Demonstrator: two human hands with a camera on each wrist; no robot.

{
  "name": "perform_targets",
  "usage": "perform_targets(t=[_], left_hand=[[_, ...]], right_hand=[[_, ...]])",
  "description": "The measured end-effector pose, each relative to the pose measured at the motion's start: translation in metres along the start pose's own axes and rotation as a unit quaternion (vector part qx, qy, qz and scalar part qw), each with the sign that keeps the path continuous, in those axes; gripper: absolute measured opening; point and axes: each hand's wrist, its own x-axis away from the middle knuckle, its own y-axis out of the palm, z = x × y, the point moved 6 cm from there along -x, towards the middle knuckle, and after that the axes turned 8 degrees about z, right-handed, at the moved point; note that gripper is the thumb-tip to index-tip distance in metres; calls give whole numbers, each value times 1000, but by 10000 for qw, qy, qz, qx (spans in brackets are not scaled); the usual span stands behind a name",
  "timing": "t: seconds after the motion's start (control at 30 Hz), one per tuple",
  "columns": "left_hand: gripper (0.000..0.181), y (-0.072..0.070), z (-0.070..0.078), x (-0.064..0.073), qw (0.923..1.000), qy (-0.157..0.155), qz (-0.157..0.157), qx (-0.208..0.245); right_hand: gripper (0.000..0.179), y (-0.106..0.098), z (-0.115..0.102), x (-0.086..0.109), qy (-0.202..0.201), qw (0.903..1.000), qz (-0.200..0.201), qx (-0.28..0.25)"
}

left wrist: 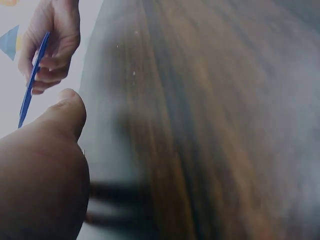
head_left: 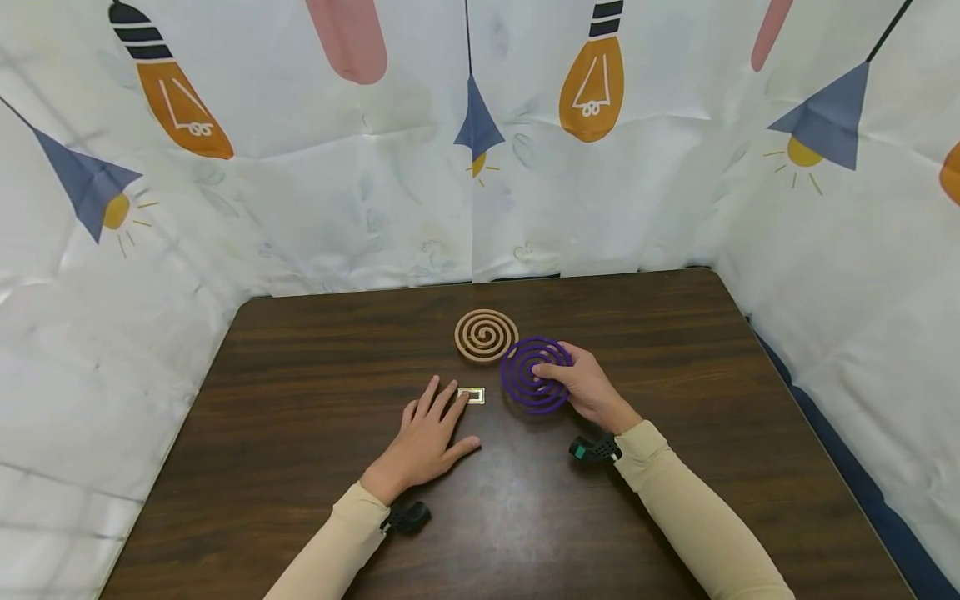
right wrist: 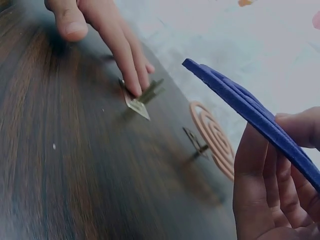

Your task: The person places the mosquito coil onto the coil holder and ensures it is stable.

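Observation:
My right hand [head_left: 592, 393] pinches a purple mosquito coil [right wrist: 240, 106] between thumb and fingers, holding it tilted above the table. My left hand [head_left: 422, 446] lies with spread, straight fingers, and its fingertips touch the base of a small metal coil stand [head_left: 480, 396]. In the right wrist view, an upright prong rises from that stand beside the fingertips. Just beyond, a tan mosquito coil [head_left: 486, 335] sits raised on a second metal stand [right wrist: 202, 149]. From the left wrist camera, the purple coil shows edge-on and neither stand is visible.
Everything stands on a dark brown wooden table [head_left: 337, 350]. White cloth [head_left: 300, 208] printed with lamps and bulbs hangs behind the table and along its sides. Black wrist cameras [head_left: 408, 518] jut out from both wrists.

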Motion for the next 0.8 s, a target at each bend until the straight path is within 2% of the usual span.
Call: perform_targets(t=[0.47, 0.8], left_hand=[[80, 6, 11, -6, 9998, 127, -73, -131], [81, 4, 16, -10, 9995, 255, -50, -180]], right_hand=[[51, 18, 11, -4, 3, 9993, -33, 363], [53, 26, 20, -11, 48, 9986, -38, 529]])
